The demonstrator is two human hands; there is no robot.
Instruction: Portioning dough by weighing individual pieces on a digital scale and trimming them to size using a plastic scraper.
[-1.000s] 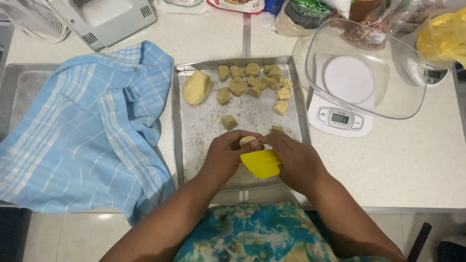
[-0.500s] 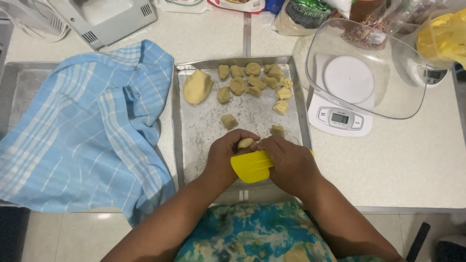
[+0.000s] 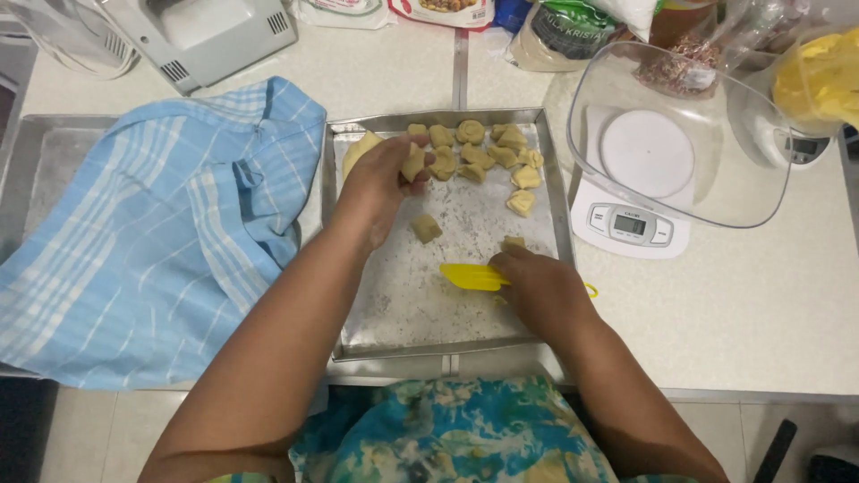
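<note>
- Small dough piece [image 3: 412,164] pinched in the left hand [image 3: 380,174], at about 11 o'clock on the metal tray [image 3: 394,313], right beside the row of cut pieces [image 3: 479,152] along the far edge.
- Right hand [image 3: 537,286] grasps a yellow scraper [image 3: 472,276] flat on the tray near 4 o'clock; one loose piece [image 3: 426,228] lies mid-tray, another [image 3: 514,242] just past the fingers.
- Step, as I judge it: setting a portioned piece among the others. Next move calls for a gentle release without crowding its neighbours.
- Larger dough lump [image 3: 358,150] partly hidden behind the left hand.
- Blue checked cloth [image 3: 161,241] at 9 o'clock; kitchen scale [image 3: 631,219] with clear bowl [image 3: 680,134] at 2 o'clock.
- Packages along the desk [image 3: 761,304] at 12 o'clock: pale bag with green label [image 3: 559,36], flat white packet [image 3: 438,11], yellow bag [image 3: 819,76] far right.
</note>
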